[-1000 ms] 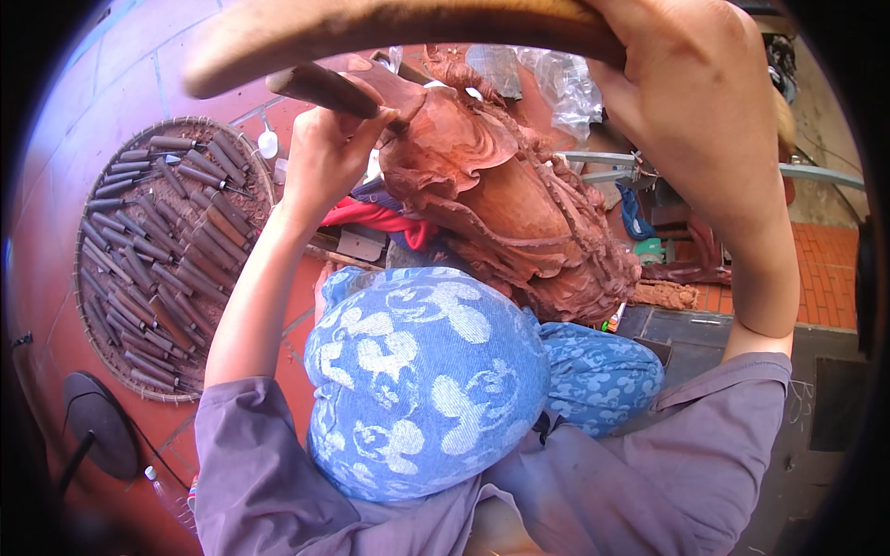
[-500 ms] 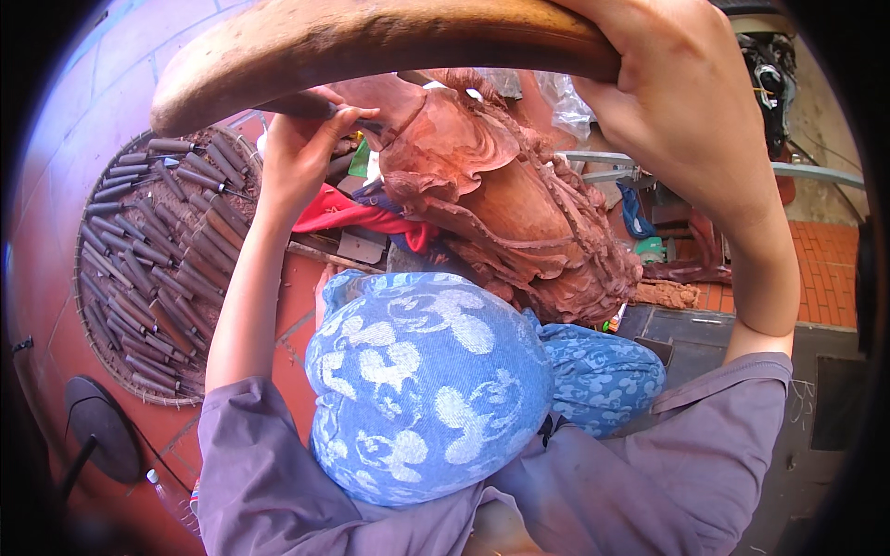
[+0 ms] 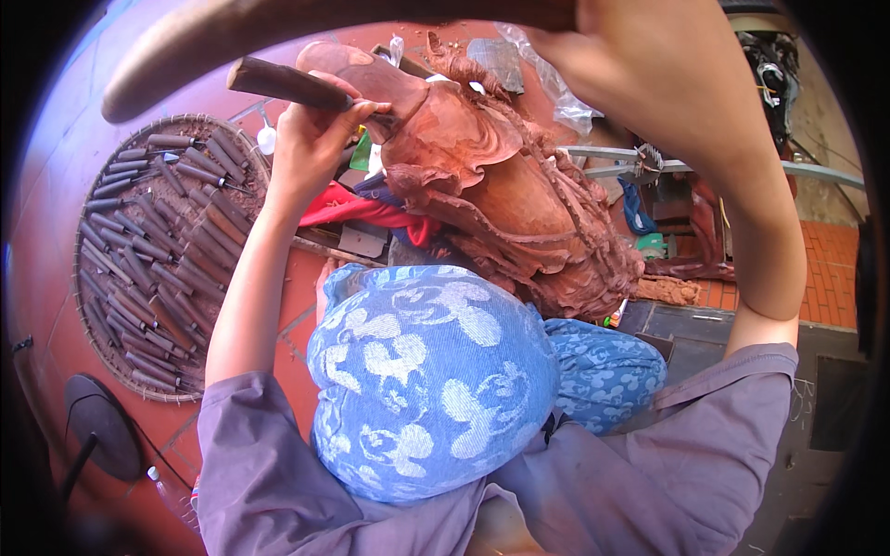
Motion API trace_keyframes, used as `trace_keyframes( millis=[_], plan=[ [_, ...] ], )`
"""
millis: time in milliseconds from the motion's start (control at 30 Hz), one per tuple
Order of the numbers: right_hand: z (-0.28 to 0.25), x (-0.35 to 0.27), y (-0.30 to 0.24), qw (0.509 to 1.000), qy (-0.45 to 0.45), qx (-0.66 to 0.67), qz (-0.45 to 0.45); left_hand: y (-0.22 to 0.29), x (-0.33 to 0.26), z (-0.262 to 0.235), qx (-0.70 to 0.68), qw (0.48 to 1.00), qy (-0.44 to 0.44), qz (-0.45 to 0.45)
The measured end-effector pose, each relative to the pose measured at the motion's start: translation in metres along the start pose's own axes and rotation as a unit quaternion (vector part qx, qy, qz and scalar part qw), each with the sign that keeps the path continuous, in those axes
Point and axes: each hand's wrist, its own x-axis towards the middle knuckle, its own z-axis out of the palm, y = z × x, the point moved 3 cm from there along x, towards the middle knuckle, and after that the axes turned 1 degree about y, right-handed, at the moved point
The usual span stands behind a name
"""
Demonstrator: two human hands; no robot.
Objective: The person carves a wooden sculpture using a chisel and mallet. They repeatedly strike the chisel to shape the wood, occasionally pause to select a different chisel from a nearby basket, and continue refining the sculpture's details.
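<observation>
Red floor tiles lie all around. At nine o'clock sits a round woven tray (image 3: 93, 306) full of wooden-handled carving tools (image 3: 148, 269).

Next, at eleven o'clock, my left hand (image 3: 311, 139) is wrapped tight around a chisel (image 3: 287, 85). A second ago the chisel sat higher and nearer the mallet; now I see it pressed down against the top of the red-brown wood carving (image 3: 491, 195), which stands in the middle above my blue-patterned knee (image 3: 426, 380).

At one o'clock my right hand (image 3: 649, 65) grips the big wooden mallet (image 3: 278, 32), which has swung up and left. I think a hit comes soon.
</observation>
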Motion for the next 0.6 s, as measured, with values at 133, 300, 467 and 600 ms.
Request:
trace_keyframes(
  millis=[133, 300, 467, 600],
  plan=[
    [0.007, 0.018, -0.002, 0.997, -0.015, -0.069, -0.008, 0.001, -0.001, 0.003, 0.025, 0.999, 0.0, 0.021],
    [0.0, 0.025, -0.01, 0.996, -0.063, -0.065, 0.006, 0.006, -0.004, 0.008, 0.05, 0.998, 0.023, 0.03],
    [-0.007, 0.028, -0.025, 0.983, -0.087, -0.162, 0.015, 0.006, -0.004, 0.005, 0.117, 0.992, 0.024, 0.05],
    [-0.002, 0.021, -0.018, 0.987, -0.053, -0.147, -0.022, 0.0, -0.004, 0.007, 0.101, 0.993, 0.031, 0.043]
  ],
)
